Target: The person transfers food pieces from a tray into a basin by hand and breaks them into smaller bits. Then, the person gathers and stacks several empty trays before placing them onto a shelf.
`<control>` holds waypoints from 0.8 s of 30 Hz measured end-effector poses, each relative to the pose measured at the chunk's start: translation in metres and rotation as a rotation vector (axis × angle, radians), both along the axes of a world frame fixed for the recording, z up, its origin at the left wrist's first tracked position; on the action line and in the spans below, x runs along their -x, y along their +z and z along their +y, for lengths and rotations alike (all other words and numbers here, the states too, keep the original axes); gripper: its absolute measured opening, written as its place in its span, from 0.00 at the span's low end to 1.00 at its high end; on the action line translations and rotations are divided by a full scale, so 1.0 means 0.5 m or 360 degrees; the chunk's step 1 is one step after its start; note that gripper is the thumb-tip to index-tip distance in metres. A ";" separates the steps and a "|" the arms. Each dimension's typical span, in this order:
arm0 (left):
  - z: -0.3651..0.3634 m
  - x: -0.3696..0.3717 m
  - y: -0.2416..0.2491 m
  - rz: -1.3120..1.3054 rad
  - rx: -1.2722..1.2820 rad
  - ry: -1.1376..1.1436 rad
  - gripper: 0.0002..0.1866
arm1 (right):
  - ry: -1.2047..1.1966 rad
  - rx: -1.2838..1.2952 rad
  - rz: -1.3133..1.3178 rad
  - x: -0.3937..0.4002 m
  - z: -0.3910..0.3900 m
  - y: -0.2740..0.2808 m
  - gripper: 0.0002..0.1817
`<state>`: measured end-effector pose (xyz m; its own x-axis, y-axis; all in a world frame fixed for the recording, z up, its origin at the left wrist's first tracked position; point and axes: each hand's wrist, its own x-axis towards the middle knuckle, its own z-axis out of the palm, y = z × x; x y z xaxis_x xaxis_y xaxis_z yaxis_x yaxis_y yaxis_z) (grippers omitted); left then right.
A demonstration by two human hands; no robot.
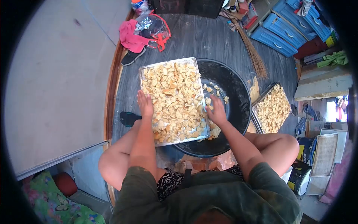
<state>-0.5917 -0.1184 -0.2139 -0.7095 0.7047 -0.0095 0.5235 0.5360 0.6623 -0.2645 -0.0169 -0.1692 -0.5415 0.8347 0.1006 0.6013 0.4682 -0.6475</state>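
A metal tray [206,128] covered with torn bread pieces [173,100] rests partly over a large black basin [244,100], in front of me. My left hand [145,103] lies at the tray's left edge, its fingers stretched out. Over the basin, by the tray's right edge, my right hand [217,110] is open with its fingers apart. A few bread pieces [226,99] lie inside the basin, and more show beneath the tray's lower right corner.
A second tray of bread pieces [272,110] stands right of the basin. Beyond are a broom [251,50], blue drawers [279,33], a pink cloth [131,36] and a dark shoe [133,57]. Buckets [299,177] are at the lower right.
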 end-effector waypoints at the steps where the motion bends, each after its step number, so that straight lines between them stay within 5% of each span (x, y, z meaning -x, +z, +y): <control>1: 0.003 -0.007 -0.015 0.0097 0.0048 0.0009 0.34 | 0.0006 -0.0054 -0.0042 0.016 0.001 -0.011 0.28; 3: 0.008 -0.032 -0.007 0.0171 0.0089 0.0026 0.34 | 0.0090 0.0026 -0.0168 0.044 0.003 -0.037 0.36; 8: 0.008 -0.026 -0.002 0.0189 0.0022 0.0055 0.34 | 0.0195 0.0139 -0.0321 0.099 -0.009 -0.057 0.37; 14: 0.008 0.009 0.016 -0.0158 -0.0228 0.0192 0.33 | -0.0081 0.0020 0.0092 0.157 0.123 -0.077 0.38; 17: 0.008 0.016 0.002 -0.0259 -0.0124 0.0080 0.33 | 0.0181 0.0272 -0.0182 0.185 0.175 -0.066 0.37; 21: 0.014 -0.002 0.014 0.0105 0.0059 -0.0036 0.34 | 0.0169 0.0109 -0.0214 0.170 0.180 -0.053 0.36; 24: 0.020 -0.022 0.019 0.0249 0.0163 -0.0121 0.34 | -0.0203 -0.0044 0.0121 0.081 0.187 -0.105 0.33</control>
<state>-0.5809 -0.1083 -0.2043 -0.6525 0.7574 0.0222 0.6575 0.5514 0.5135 -0.3050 0.0766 -0.2220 -0.4211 0.8926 0.1610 0.6067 0.4092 -0.6816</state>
